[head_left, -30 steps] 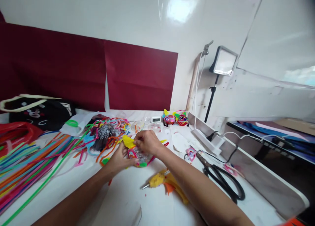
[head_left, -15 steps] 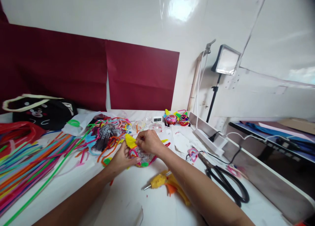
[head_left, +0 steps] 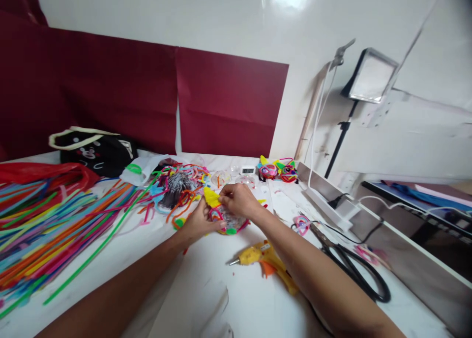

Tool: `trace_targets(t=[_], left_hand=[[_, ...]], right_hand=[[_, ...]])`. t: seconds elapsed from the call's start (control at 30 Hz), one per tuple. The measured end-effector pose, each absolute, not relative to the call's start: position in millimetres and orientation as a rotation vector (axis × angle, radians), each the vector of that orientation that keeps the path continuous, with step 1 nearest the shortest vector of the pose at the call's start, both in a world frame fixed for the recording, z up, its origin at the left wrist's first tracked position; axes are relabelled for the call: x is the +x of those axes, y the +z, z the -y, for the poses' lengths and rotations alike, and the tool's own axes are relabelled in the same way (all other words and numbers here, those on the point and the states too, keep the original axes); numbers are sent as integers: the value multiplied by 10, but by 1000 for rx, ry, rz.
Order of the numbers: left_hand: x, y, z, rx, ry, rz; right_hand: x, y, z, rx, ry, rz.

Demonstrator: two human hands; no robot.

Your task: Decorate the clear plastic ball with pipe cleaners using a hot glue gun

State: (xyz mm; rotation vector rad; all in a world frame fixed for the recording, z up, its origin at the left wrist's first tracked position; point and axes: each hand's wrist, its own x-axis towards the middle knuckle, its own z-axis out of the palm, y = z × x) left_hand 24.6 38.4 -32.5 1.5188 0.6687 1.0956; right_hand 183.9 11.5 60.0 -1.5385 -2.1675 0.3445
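A small pipe-cleaner craft figure point(head_left: 233, 222), greyish with pink edging and a green spot, is held just above the white work surface. A pointed yellow piece point(head_left: 211, 197) stands at its upper left. My left hand point(head_left: 200, 221) grips the figure from the left, thumb across its front. From the right, my right hand point(head_left: 239, 199) has its fingers pinched together at the figure's top beside the yellow piece; whatever lies between the fingertips is hidden. Below my right forearm lies a yellow glue gun point(head_left: 252, 254), its nozzle pointing left.
Colourful pipe cleaners point(head_left: 70, 230) spread over the left side, near a tangled pile point(head_left: 180, 183) and a black bag point(head_left: 98, 154). Two finished-looking figures point(head_left: 277, 171) sit behind, right of a small digital clock point(head_left: 248, 170). Large scissors point(head_left: 350, 267) and a power strip point(head_left: 328, 208) lie right.
The whole scene has shifted rightward and slightly up as the head camera turned. Both hands keep about the same hold on the figure.
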Motion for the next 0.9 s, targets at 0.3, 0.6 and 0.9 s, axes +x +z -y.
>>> trace_targets(t=[0.3, 0.6, 0.9], left_hand=[[233, -334, -379, 1543, 1079, -654], [223, -323, -362, 1535, 1082, -683], [198, -302, -374, 1531, 1092, -721]], right_hand=[[1858, 607, -107, -1452, 271, 2076], [2044, 775, 17, -1364, 172, 1927], [2491, 863, 390, -1318, 121, 1791]])
